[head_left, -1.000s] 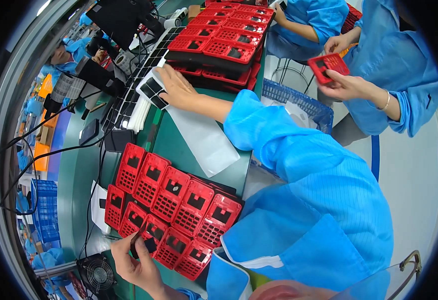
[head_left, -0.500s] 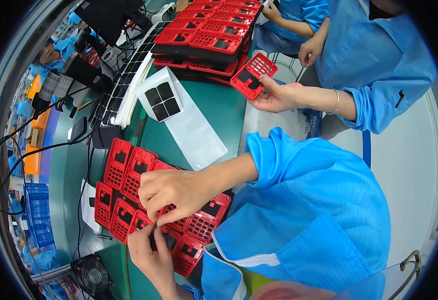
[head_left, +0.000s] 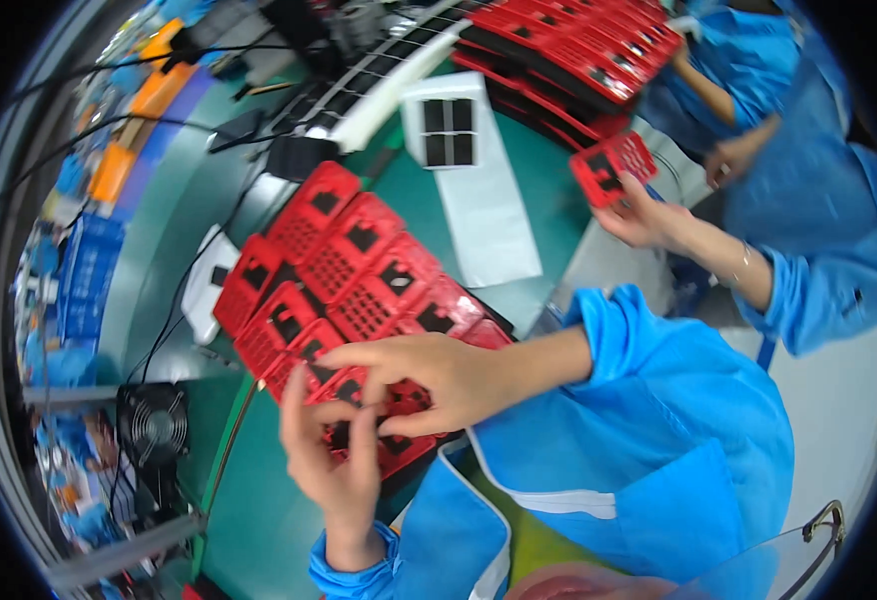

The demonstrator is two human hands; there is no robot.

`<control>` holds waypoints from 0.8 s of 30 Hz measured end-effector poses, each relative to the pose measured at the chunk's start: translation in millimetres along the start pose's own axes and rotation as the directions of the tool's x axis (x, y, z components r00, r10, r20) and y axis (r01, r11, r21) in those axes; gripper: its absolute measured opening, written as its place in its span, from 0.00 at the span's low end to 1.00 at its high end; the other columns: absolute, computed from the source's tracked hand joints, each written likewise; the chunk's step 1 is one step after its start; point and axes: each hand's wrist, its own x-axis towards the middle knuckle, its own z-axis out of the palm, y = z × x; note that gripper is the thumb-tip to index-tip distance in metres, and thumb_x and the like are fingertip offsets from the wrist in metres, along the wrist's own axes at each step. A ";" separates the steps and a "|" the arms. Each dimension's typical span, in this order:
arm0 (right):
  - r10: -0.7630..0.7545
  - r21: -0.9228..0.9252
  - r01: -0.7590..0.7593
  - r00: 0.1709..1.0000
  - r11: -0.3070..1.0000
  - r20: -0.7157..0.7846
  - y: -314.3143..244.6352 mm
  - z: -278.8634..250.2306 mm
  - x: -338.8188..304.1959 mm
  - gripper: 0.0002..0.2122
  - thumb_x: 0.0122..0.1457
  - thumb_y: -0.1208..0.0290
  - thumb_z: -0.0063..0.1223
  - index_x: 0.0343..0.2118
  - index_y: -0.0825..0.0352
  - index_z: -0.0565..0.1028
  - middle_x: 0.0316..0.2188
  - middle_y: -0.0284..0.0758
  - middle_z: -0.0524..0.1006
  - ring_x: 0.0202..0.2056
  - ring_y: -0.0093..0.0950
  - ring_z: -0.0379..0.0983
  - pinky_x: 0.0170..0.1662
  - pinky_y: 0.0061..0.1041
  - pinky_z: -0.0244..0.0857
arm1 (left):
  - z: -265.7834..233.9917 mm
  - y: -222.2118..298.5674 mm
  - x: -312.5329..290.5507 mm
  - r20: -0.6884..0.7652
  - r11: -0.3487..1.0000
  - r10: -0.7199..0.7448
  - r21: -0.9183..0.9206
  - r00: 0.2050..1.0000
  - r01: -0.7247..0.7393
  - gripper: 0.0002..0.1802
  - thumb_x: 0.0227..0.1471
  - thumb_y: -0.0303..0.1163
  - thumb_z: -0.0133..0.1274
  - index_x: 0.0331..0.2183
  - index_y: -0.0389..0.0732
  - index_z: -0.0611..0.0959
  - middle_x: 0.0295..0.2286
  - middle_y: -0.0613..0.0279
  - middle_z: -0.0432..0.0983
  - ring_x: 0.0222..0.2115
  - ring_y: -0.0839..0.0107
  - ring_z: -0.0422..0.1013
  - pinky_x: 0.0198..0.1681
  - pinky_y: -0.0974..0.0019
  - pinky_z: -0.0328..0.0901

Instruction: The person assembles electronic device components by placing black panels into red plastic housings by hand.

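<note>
Casings (head_left: 361, 305), red, long axes slanting upper right to lower left, fingers (head_left: 371, 353) bent, hold unclear

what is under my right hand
Red perforated cases with black patches lie below your right hand, showing around its edges. Whatever its palm and fingers cover cannot be seen; whether it touches the cases is unclear.

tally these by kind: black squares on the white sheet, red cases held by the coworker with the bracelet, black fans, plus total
Black squares on the white sheet: 4
Red case held by the bracelet-wearing coworker: 1
Black fan: 1
Total: 6
</note>
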 end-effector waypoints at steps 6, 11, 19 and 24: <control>0.025 0.169 -0.014 0.997 0.986 -0.067 -3.7 7.3 -3.8 0.34 0.50 0.82 0.57 0.61 0.67 0.55 0.27 0.32 0.75 0.31 0.21 0.73 0.39 0.23 0.68 | 8.6 6.2 -22.2 -0.148 0.941 -0.163 -0.320 0.975 0.109 0.29 0.45 0.15 0.59 0.51 0.32 0.69 0.31 0.58 0.73 0.33 0.73 0.70 0.39 0.71 0.65; 0.089 0.226 -0.080 0.996 0.971 -0.031 -3.6 10.9 -7.6 0.35 0.50 0.78 0.58 0.62 0.68 0.55 0.32 0.33 0.76 0.37 0.26 0.74 0.44 0.26 0.66 | 9.0 -10.4 -44.8 -0.280 0.950 -0.191 -0.292 0.941 0.106 0.11 0.47 0.15 0.56 0.36 0.31 0.76 0.32 0.58 0.71 0.33 0.72 0.68 0.38 0.73 0.64; 0.042 -0.512 0.075 0.976 0.856 0.213 -17.4 -20.5 -25.2 0.45 0.40 0.70 0.70 0.62 0.71 0.56 0.45 0.39 0.76 0.48 0.38 0.69 0.51 0.34 0.61 | -14.0 -13.8 -72.0 -0.436 0.946 -0.306 -0.243 0.847 0.216 0.09 0.50 0.16 0.55 0.35 0.31 0.76 0.32 0.59 0.72 0.34 0.74 0.67 0.38 0.74 0.62; 0.010 -0.647 0.121 0.981 0.753 0.195 -20.6 0.4 -35.6 0.47 0.31 0.68 0.72 0.60 0.66 0.61 0.39 0.35 0.72 0.42 0.34 0.67 0.44 0.33 0.63 | -3.0 1.7 -95.0 -0.325 0.890 -0.457 -0.161 0.828 0.427 0.21 0.48 0.17 0.57 0.46 0.34 0.77 0.25 0.68 0.70 0.28 0.80 0.66 0.34 0.76 0.61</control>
